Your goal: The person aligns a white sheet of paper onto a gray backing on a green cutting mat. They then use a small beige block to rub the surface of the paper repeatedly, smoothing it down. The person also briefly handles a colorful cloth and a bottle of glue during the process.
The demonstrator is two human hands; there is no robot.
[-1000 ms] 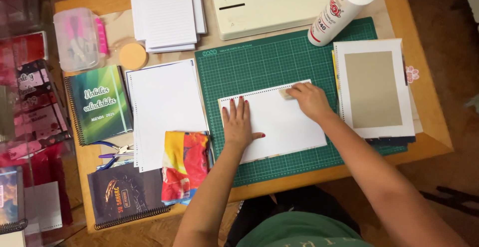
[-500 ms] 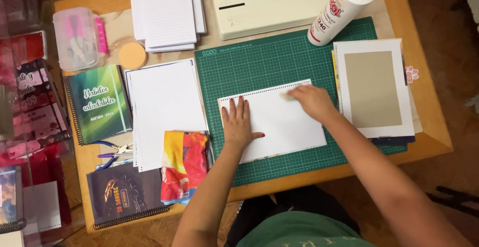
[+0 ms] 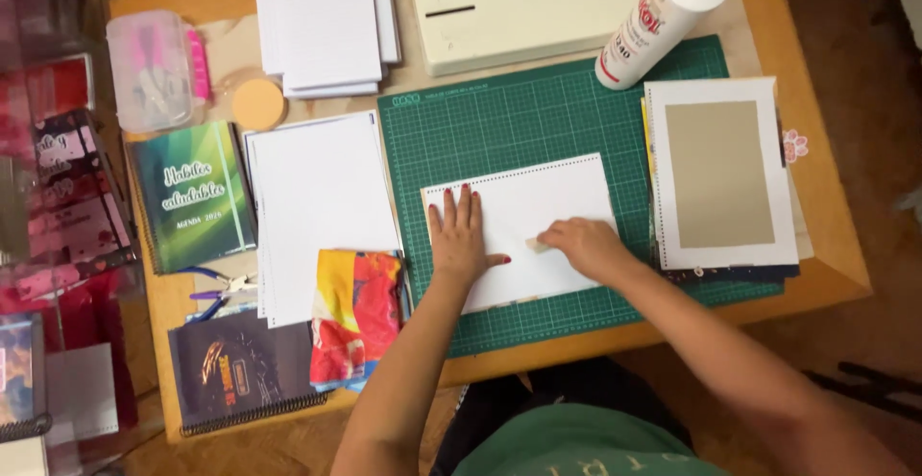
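A: What's laid out, biggest first?

B: The wooden table (image 3: pixel 826 245), then the green gridded cutting mat (image 3: pixel 519 121) at its centre. On the mat lies the white punched-edge sheet (image 3: pixel 547 197), holes along its twelve o'clock side. Off at one o'clock stands a white glue bottle with a red cap (image 3: pixel 663 17); at three o'clock, a white sheet carrying a grey-brown card (image 3: pixel 720 173).

A: And the hands?

B: The left hand (image 3: pixel 461 236) lies flat at the sheet's nine o'clock edge, fingers spread and palm down, pinning it. The right hand (image 3: pixel 588 247) is curled over a small pale smoothing tool (image 3: pixel 538 244) — pinched between thumb and fingers, pressed onto the sheet near its centre.

A: How should the rubbing go?

B: I'd say firm, even strokes from the centre out toward the edges — with the flat hand holding steady so the sheet can't skew on what's beneath it.
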